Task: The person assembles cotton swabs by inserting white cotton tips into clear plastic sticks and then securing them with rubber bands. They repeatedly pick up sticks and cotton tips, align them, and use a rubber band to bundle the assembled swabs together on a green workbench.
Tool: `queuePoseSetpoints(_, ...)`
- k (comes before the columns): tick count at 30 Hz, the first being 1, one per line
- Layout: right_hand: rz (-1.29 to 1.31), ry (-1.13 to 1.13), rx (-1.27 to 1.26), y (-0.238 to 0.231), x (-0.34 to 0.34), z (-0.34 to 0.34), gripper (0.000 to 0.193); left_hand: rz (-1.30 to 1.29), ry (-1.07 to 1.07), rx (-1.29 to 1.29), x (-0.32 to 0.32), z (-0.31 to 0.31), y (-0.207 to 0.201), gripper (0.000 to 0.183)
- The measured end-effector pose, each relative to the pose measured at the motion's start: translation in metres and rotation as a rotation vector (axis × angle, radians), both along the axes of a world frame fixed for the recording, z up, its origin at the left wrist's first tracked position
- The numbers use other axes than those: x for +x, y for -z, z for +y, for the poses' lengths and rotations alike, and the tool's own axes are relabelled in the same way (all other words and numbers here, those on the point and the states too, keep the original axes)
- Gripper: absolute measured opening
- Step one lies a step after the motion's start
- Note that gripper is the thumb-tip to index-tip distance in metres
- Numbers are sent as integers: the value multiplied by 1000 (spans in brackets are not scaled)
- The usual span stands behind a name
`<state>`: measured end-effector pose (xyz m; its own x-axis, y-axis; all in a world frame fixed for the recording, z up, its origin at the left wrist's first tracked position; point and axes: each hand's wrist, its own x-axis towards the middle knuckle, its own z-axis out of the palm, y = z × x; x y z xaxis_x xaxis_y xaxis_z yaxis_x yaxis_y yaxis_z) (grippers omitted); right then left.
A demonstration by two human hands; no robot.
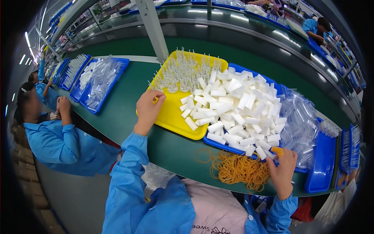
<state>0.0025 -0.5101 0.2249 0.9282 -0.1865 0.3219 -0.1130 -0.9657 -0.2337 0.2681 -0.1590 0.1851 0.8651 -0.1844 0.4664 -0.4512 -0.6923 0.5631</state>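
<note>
Your left hand (150, 108) curls by the yellow plastic tray (177, 113), fingertips nearly meeting; whether that grip holds anything, I cannot tell. Clear thin-stemmed bulbs (182, 74) lie far and right of it. Rightward, white rectangular blocks (242, 107) lie heaped, long axes mixed, their near right edge beside your right hand (283, 167), its grip slightly parted, hold unclear.

1. the head camera is looking down from the wearer's head, facing forward over the green bench (117, 113).
2. it is viewing the left hand (149, 109) and right hand (283, 171) from near above.
3. its fisheye lens is curving straight edges.
</note>
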Motion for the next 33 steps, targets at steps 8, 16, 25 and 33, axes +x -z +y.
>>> queuePoseSetpoints(8,-5,53,76,11,-4,-2,27,-144,-114,323,23,-3,-5,25)
queuePoseSetpoints(16,-284,217,547,1,-31,1,17,73,101,-568,-29,1,-24,16)
queuePoseSetpoints(25,-374,-18,1345,-6,-33,33,17,897,702,-1002,-177,-70,-40,17)
queuePoseSetpoints(33,-389,-34,1754,6,-28,40,20,848,1069,-552,-186,-92,-49,20)
